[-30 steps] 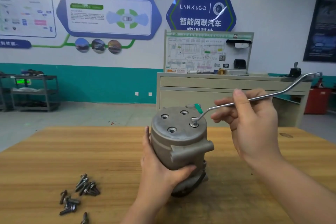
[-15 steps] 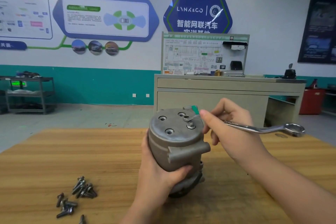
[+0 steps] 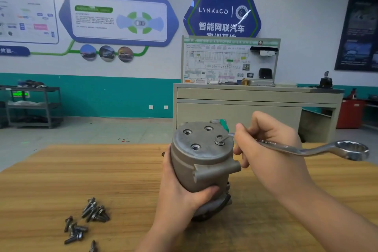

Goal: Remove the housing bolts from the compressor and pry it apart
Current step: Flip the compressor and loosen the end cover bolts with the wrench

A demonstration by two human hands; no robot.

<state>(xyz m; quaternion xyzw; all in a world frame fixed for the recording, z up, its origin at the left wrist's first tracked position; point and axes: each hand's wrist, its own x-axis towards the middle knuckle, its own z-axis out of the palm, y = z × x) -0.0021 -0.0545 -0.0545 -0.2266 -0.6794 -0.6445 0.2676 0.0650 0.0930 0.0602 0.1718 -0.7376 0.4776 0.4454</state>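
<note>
My left hand [image 3: 180,188] wraps the grey cast-metal compressor [image 3: 202,159] standing on the wooden table [image 3: 61,180], my right hand [image 3: 263,149] grips the chrome ring spanner [image 3: 306,149] on its last top bolt [image 3: 219,141]; I judge a slipped ring could round the head or topple the compressor.

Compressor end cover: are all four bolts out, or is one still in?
One still in: three holes gape empty on the compressor; the wrench ring sits on the fourth bolt.
</note>
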